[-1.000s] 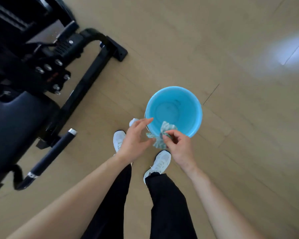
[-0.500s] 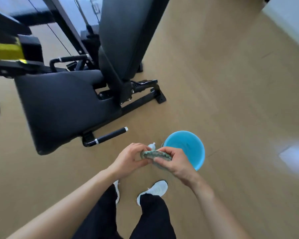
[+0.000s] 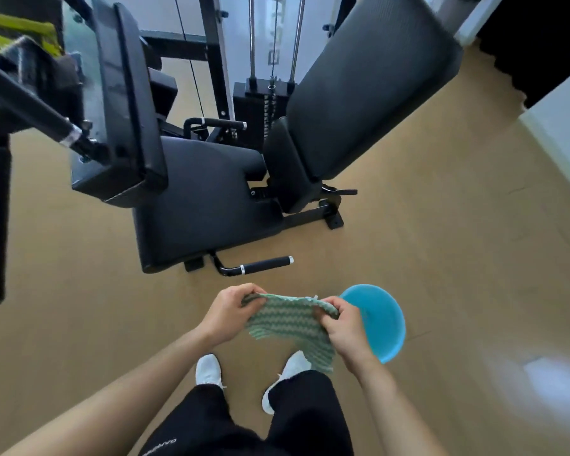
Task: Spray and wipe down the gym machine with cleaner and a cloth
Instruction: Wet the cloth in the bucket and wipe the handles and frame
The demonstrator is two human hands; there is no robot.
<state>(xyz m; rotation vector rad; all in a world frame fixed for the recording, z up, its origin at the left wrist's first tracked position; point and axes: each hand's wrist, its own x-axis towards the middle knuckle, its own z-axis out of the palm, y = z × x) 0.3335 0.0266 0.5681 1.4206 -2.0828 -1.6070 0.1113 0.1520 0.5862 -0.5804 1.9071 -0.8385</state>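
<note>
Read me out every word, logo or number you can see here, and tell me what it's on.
On the clear panel behind the weight stack: grey vertical lettering, too blurred to read.
On the trouser leg: small white print, upside down, too blurred to read.
On the weight stack: no numbers can be read.
On the cloth and the blue bucket: no text.

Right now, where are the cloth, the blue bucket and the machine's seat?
cloth (image 3: 287, 320): head view, middle of the fabric.
blue bucket (image 3: 389, 327): head view, inner wall.
seat (image 3: 204, 199): head view, middle of pad.
</note>
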